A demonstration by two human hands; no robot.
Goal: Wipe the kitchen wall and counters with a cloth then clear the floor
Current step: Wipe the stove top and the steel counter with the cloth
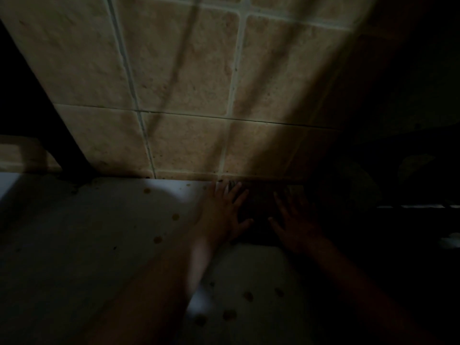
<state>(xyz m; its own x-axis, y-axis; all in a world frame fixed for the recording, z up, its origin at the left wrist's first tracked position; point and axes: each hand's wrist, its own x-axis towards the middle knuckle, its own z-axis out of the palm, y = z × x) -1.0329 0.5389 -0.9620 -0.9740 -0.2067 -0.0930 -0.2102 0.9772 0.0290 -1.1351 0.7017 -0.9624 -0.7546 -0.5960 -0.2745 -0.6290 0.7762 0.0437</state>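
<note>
Pressing a dark cloth on the stained counter below the tiled wall, both hands' fingers spread flat.

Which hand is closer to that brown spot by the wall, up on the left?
The left hand. It lies to the right of the brown spot; the right hand is farther right, beyond it.

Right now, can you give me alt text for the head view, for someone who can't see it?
Both hands, left hand and right hand, press flat with spread fingers on a dark cloth lying on a stained white counter, where it meets the beige tiled wall. The scene is very dim, and its right side is lost in shadow.
</note>
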